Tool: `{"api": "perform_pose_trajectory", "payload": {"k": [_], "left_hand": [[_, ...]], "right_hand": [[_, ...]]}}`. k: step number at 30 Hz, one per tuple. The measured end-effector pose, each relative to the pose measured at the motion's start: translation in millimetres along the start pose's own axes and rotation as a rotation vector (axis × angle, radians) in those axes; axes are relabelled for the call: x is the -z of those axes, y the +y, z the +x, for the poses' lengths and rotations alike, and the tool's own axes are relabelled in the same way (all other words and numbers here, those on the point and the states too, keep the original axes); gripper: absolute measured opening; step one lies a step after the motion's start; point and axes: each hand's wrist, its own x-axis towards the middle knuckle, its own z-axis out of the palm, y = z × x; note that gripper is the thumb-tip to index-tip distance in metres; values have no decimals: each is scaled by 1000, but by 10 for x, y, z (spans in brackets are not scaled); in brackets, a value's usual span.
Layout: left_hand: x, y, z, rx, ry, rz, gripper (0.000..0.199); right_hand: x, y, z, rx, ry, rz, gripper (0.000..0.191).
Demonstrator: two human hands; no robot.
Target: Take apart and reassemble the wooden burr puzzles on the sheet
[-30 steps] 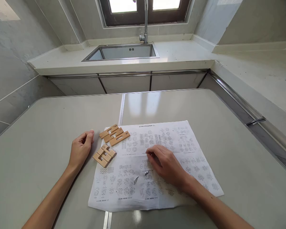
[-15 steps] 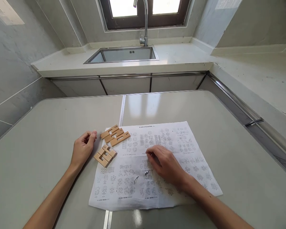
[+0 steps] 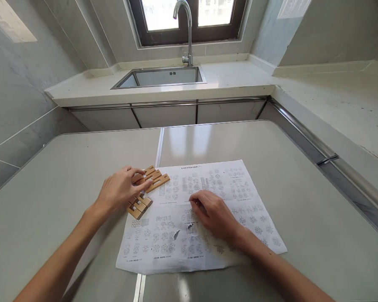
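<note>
My left hand (image 3: pixel 121 188) reaches over the wooden puzzle pieces, thumb and forefinger spread apart; whether its fingertips touch the wood I cannot tell. Beneath and beyond it, several flat slotted wooden pieces (image 3: pixel 158 182) lie side by side at a slant, partly covered by the fingers. Nearer to me is a second group of notched wooden blocks (image 3: pixel 140 206), its upper left part behind the hand. Both groups rest on the left edge of a printed sheet (image 3: pixel 164 256) of puzzle diagrams. My right hand (image 3: pixel 213 214) lies on the sheet with its fingers curled in, nothing visible in them.
The sheet lies on a pale table (image 3: pixel 66 167) with a metal seam (image 3: pixel 160 144) down its middle. Past the far edge stands a counter (image 3: pixel 233 75) with a sink (image 3: pixel 164 77) and tap (image 3: pixel 189 37). A metal-edged counter runs along the right.
My left hand has moved right from beside the wooden pieces to above them, and its curled fingers have opened. My right hand stays on the sheet. The view has tilted up slightly.
</note>
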Motion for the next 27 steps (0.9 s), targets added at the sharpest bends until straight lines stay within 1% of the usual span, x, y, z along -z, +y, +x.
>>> {"api": "perform_pose_trajectory", "payload": {"k": [4, 11, 13, 18, 23, 27], "left_hand": [[21, 46, 94, 0, -52, 47, 54], [48, 107, 189, -12, -66, 72, 58], [51, 126, 202, -21, -70, 68, 55], [41, 183, 240, -45, -59, 53, 40], [33, 297, 261, -46, -88, 60, 42], [9, 437, 252, -74, -70, 61, 41]], "right_hand": [[0, 1, 8, 14, 18, -13, 11], [2, 5, 19, 21, 23, -22, 13], [1, 6, 22, 21, 22, -27, 13], [0, 6, 26, 22, 21, -32, 14], [4, 4, 30, 11, 18, -38, 14], [5, 1, 31, 16, 16, -39, 14]]}}
